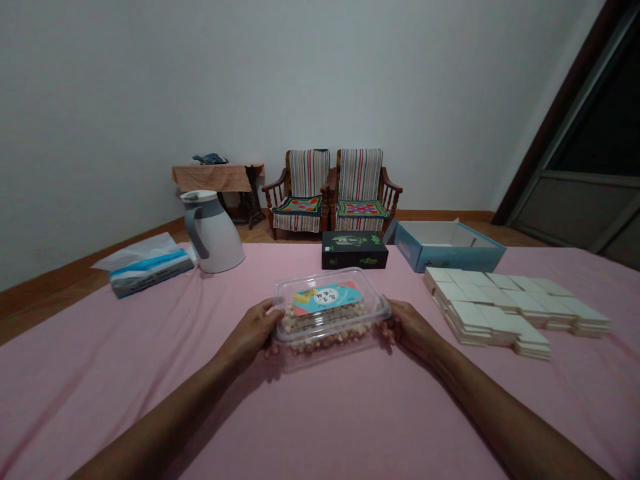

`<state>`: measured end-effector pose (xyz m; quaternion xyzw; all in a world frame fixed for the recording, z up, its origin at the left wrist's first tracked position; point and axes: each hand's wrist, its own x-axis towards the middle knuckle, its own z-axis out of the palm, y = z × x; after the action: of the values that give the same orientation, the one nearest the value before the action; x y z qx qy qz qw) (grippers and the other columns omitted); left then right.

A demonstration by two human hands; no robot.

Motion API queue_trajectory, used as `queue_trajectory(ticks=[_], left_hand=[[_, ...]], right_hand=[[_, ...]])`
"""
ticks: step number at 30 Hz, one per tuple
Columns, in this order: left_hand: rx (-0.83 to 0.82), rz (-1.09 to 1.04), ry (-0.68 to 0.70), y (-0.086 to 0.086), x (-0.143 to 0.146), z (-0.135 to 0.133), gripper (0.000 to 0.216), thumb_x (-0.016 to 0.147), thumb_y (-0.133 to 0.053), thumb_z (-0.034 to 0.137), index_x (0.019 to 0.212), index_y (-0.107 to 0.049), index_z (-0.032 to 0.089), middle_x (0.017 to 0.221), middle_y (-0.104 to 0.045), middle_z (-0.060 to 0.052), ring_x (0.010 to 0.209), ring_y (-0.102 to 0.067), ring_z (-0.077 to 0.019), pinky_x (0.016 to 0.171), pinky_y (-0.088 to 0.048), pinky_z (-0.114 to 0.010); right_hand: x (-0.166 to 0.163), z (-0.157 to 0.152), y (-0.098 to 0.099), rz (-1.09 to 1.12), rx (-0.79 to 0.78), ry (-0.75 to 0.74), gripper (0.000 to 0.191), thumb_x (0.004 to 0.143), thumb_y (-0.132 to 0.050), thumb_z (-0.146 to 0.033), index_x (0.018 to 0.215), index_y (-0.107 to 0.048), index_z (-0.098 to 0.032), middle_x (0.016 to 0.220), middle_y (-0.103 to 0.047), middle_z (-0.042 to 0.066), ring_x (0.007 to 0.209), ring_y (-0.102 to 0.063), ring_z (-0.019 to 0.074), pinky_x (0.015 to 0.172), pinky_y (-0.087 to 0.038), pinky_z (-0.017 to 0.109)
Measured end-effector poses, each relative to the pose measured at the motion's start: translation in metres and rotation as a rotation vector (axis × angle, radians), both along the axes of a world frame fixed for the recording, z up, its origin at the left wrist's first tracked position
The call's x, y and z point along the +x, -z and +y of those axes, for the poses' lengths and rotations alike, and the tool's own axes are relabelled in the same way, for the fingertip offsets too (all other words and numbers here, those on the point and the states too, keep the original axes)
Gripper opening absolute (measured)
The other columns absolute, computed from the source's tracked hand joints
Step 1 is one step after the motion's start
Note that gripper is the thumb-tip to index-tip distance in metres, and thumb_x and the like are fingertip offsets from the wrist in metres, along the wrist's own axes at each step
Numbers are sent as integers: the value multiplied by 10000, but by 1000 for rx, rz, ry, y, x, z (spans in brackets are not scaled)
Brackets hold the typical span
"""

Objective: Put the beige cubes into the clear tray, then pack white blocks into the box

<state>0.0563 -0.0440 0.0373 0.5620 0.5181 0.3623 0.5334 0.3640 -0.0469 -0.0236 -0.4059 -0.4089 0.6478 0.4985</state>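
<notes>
A clear plastic food container with a blue, pink and yellow label on its lid is held between my two hands, just above or on the pink cloth. Rows of light brown, nubbly snack pieces show through its walls. My left hand grips the left end, thumb on the lid's edge and fingers beneath. At the right end, my right hand is closed around the corner, its fingers partly hidden under the rim. Behind the container sits a black box with green print.
The pink cloth covers the surface. On the left are a tissue pack and a white-grey jug. Several stacks of white square tiles lie right, before an open blue box. Two armchairs stand by the wall.
</notes>
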Motion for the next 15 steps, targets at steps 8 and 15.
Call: queue_trajectory(ticks=[8,15], left_hand=[[78,-23,-129,-5,-36,-9,418,683,-603,434,967,-564,129,367,-475,84,224,-312,-60,245,-211,-147],[171,-133,-462,-39,-63,21,179,669,-571,310,666,-442,186,357,-425,88,253,-307,-41,272,-193,-132]], right_hand=[[-3,-1,3,-36,15,-17,359,756,-695,-465,697,-564,-135,552,-642,16,343,-530,83,296,-423,164],[-5,-1,2,-48,30,-25,357,752,-696,-462,719,-561,-134,568,-648,11,344,-542,91,287,-428,172]])
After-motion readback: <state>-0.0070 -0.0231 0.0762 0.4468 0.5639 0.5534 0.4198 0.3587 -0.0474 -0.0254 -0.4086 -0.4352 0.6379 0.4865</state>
